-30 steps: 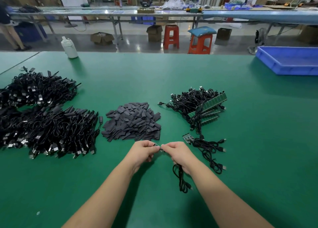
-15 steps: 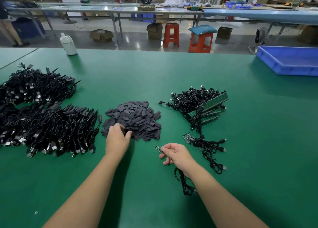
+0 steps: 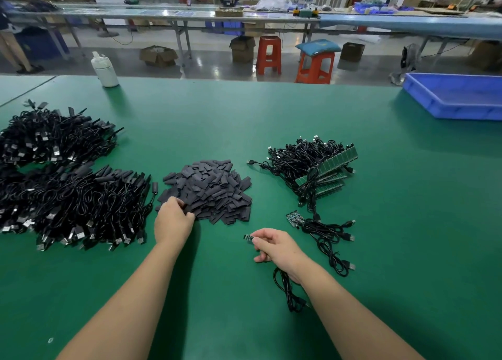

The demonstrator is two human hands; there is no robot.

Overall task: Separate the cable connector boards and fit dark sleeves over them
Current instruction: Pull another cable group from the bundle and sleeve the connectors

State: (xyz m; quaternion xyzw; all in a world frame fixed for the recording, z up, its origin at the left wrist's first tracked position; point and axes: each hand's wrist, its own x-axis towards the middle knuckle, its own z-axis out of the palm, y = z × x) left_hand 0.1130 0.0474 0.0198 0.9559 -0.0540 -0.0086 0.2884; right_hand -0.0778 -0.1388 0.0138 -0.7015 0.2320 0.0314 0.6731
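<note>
Head view, green-topped work table (image 3: 271,115). Landmark: heap of flat dark grey sleeve pieces (image 3: 209,190).

- Left hand (image 3: 172,221): at the heap's near-left edge, fingers curled and pinching among the sleeves; whether one sleeve is singled out cannot be told.
- Right hand (image 3: 274,247): near side of the heap, to its right; thumb and forefinger clamped on a small green connector board (image 3: 247,237), its black cable (image 3: 288,291) trailing toward the person.
- Board's long axis points left, toward the left hand, which is nearer the sleeves.
- Unseparated green board strips with black cables (image 3: 317,166): right of the heap.
- Sleeved black cable bundles (image 3: 68,196): left of the heap.

Judgement: the sleeve should meet the board's free left end.
</note>
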